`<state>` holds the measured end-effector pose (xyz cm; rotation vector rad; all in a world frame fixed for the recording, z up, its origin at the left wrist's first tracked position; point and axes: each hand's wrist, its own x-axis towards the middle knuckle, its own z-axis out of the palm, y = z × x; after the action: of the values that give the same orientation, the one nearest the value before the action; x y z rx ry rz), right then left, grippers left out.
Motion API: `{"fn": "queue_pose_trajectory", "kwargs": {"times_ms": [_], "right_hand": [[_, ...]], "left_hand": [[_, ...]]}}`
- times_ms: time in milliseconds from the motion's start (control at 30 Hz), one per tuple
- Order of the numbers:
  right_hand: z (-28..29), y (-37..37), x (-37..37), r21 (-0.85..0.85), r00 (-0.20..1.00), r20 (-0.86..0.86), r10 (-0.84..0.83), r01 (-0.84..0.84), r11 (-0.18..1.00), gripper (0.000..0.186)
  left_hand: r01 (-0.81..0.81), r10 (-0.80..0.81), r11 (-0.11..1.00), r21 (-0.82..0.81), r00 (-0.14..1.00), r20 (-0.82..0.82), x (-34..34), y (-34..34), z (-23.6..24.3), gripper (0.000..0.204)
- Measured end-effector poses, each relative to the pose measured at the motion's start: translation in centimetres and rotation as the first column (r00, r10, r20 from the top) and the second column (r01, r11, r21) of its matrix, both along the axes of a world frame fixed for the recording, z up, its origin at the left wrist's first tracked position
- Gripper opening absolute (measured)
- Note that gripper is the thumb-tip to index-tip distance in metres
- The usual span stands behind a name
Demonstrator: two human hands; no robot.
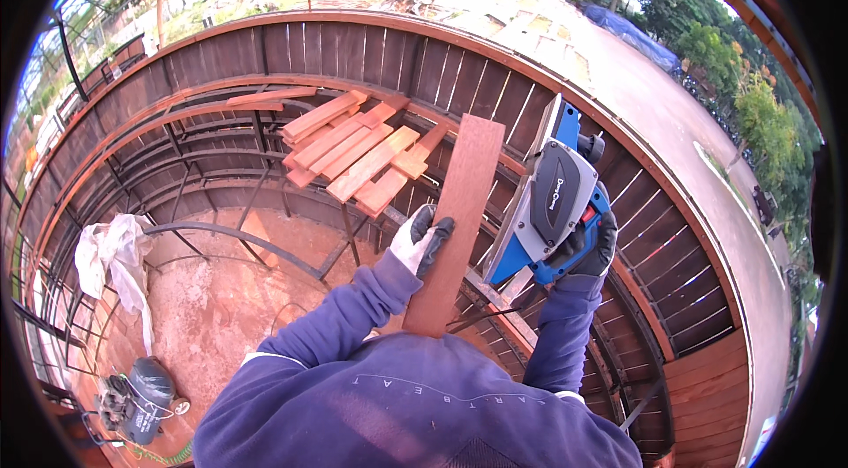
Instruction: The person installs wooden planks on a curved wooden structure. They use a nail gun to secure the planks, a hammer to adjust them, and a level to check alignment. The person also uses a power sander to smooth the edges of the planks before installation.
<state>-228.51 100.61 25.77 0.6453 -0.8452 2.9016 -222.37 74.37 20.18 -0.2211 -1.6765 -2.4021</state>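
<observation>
My left hand (420, 238), in a white and black glove, grips a long reddish wooden plank (459, 203) that runs from my chest up toward the fence. My right hand (590, 249), in a dark glove, holds the handle of a blue and grey electric planer (552, 203) just right of the plank. The planer's flat sole faces the plank's right edge; whether they touch I cannot tell.
A stack of short reddish boards (358, 150) lies on the metal frame ahead. A curved dark wooden fence (397, 53) runs behind. Below left are a concrete floor, a white cloth (110, 252) on the rails and a small air compressor (137, 402).
</observation>
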Motion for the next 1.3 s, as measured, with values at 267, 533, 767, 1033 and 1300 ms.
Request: {"fn": "queue_pose_trajectory", "kwargs": {"times_ms": [267,533,767,1033,1300], "right_hand": [[4.2,-2.3,3.8,0.69,0.937,-0.088,-0.339,0.303,0.658,0.056],[2.3,-4.7,4.0,0.796,0.954,0.009,-0.301,0.175,0.579,0.054],[1.5,-7.0,3.7,0.847,0.968,-0.012,-0.251,0.143,0.512,0.056],[1.0,-8.5,3.4,0.896,0.964,-0.035,-0.263,0.147,0.419,0.057],[0.0,-9.3,2.5,0.924,0.962,0.017,-0.273,0.09,0.373,0.053]], "left_hand": [[-0.128,0.019,0.938,0.322,0.947,0.322,-1.0,-8.3,-1.4,0.054],[0.147,-0.369,0.584,0.798,0.924,0.1,5.1,-11.6,-4.3,0.053],[0.165,-0.391,0.465,0.87,0.92,0.034,2.6,-13.3,-7.7,0.052],[0.28,-0.458,0.284,0.917,0.88,-0.127,-3.1,-13.4,-9.5,0.052],[0.457,-0.461,0.146,0.877,0.816,-0.349,-7.2,-15.4,-10.2,0.052]]}}
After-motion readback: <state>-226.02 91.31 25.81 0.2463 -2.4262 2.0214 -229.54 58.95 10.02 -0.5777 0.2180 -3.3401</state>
